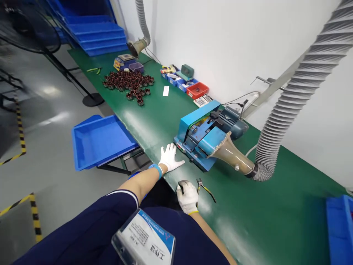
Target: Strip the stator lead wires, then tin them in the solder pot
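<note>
My left hand (168,158), in a white glove, lies flat on the green table (154,121) with its fingers spread. Its fingertips are close to the front corner of a blue belt machine (197,136) with a motor. My right hand (188,197), gloved in white with grey fingertips, is curled at the table's front edge. Whatever its fingers may hold is hidden. Just right of it lies a pair of pliers (206,190) with yellow and black handles, partly behind the hand.
A ribbed extraction hose (289,92) joins the machine's hood. Several dark copper-wound parts (128,81) are piled farther back, near a scale (124,60). A red bin (198,89) and calculator (202,100) stand along the wall. A blue tray (100,141) sits left of the table.
</note>
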`<action>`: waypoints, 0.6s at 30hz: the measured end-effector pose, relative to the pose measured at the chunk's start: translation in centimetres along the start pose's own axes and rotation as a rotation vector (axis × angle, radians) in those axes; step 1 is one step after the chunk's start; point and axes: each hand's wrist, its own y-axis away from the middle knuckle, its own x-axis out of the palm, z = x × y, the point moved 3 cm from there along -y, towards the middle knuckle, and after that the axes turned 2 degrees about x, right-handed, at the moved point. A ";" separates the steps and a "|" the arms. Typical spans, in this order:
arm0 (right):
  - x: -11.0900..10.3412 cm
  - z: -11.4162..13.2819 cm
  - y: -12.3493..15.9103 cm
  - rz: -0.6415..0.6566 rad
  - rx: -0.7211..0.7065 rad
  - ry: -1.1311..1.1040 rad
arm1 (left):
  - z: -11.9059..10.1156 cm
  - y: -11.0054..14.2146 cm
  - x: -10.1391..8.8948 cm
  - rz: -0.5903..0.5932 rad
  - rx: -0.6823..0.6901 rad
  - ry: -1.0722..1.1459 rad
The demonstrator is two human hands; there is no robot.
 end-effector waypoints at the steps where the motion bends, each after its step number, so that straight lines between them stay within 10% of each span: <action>1: 0.1 -0.1 0.1 0.014 -0.006 0.002 | 0.6 -0.6 -0.1 -0.009 -0.027 0.010; 9: 0.1 -0.7 0.2 0.053 -0.071 -0.008 | 6.1 -4.8 -2.2 -0.058 -0.125 0.026; 18: 0.0 -1.3 -0.4 0.124 -0.110 -0.052 | 4.3 -2.5 -1.5 0.096 0.147 0.036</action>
